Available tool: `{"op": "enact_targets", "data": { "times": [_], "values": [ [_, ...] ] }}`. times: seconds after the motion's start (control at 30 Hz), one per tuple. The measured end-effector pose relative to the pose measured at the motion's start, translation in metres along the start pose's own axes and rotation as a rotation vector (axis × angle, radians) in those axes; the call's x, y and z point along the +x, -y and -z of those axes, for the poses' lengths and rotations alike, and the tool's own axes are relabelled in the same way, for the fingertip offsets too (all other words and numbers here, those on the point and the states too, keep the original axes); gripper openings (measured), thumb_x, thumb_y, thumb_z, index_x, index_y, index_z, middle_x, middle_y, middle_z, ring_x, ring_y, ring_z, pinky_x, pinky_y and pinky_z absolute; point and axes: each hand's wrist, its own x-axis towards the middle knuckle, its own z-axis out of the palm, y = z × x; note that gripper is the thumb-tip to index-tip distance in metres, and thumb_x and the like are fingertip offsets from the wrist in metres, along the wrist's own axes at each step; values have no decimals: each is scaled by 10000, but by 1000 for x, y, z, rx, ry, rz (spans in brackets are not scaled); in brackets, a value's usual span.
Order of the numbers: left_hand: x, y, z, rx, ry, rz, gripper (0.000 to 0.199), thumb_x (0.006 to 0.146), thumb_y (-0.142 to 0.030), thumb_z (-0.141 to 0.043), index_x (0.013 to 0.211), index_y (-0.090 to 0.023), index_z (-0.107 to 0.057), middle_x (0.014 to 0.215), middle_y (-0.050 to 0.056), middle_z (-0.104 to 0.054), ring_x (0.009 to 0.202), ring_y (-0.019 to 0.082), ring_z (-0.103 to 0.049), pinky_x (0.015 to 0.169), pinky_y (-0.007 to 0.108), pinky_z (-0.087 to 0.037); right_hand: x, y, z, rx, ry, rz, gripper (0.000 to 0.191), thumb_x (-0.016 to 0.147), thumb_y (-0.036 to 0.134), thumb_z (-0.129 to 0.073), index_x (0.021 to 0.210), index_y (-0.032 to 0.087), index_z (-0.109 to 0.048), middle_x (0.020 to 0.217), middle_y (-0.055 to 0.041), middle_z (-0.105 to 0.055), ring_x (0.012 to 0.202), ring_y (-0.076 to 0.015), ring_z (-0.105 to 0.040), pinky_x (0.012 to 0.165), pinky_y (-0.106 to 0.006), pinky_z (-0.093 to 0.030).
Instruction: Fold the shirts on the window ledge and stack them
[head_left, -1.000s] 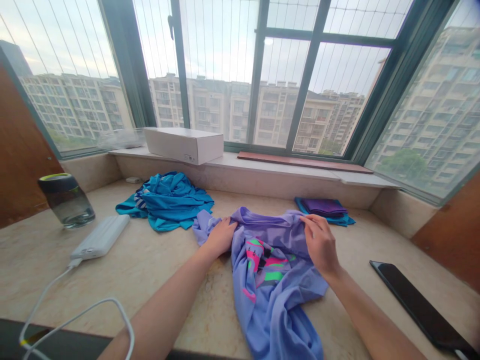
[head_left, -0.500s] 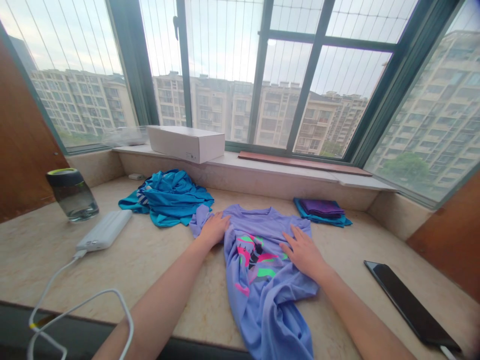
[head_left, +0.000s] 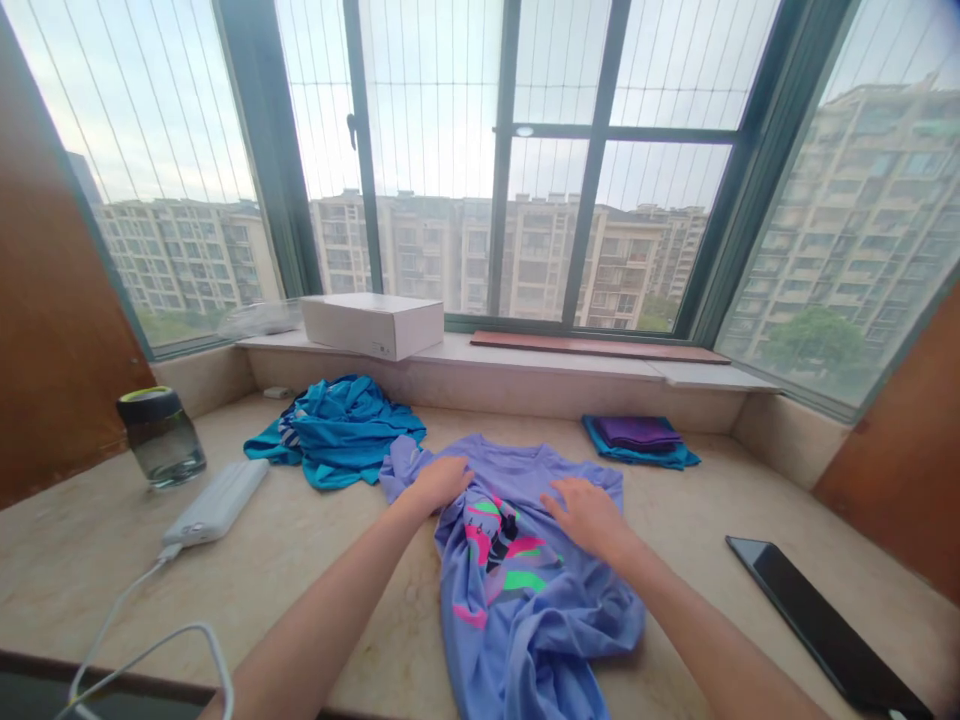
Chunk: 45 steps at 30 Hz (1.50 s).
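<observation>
A lilac T-shirt (head_left: 517, 465) with a pink, green and black print lies front up on the stone counter, its collar toward the window. Its lower part is rumpled and hangs toward the near edge. My left hand (head_left: 444, 484) rests on the shirt's left shoulder area, fingers extended and partly hidden. On the right side of the chest, my right hand (head_left: 586, 512) touches the cloth with its fingers apart and slightly bent. Neither hand visibly grips the fabric.
Behind lie a heap of blue clothes (head_left: 352, 430) and a folded purple and blue stack (head_left: 641, 440). A water bottle (head_left: 161, 440) and a white power bank (head_left: 217, 505) with cable stand left; a black phone (head_left: 817, 620) lies right. A white box (head_left: 375, 325) sits on the sill.
The view has tilted up slightly. My right hand has shifted a little inward over the chest, and the shirt's lower part has shifted slightly left. My left hand stays near the left shoulder.
</observation>
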Motion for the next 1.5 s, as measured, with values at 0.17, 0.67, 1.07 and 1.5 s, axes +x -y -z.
{"op": "enact_targets", "data": {
  "times": [0.17,0.67,1.07,1.5],
  "values": [
    [37,13,-11,-2,33,21,556,1007,-468,-352,1458,-175,-492,1553,172,-439,1443,322,-401,1133,463,-356,54,-8,-20,-14,82,-115,665,1017,553,-305,1559,170,-351,1633,-177,-286,1505,-320,-251,1195,-527,-171],
    [105,28,-32,32,18,27,607,1013,-438,-296,1551,-164,-360,1635,176,-275,1506,369,-245,1177,579,-231,147,-82,-10,-26,-78,-195,559,1057,464,-217,1458,196,-501,1566,-131,-427,1462,-267,-321,1191,-425,-185],
    [109,32,-37,13,3,27,601,1015,-470,-304,1540,-190,-386,1643,141,-267,1516,344,-231,1196,552,-219,136,-180,-4,-57,-36,-422,573,1035,514,-275,1471,219,-502,1631,-144,-307,1528,-310,-181,1204,-555,-103],
    [68,-8,22,-71,-390,-99,408,998,-250,-338,1263,-168,-638,1336,143,-639,1337,269,-510,1171,428,-337,-100,4,40,253,-71,565,419,984,413,-557,1384,293,-591,1369,-63,-652,1269,-224,-595,1112,-356,-437]
  ]
}}
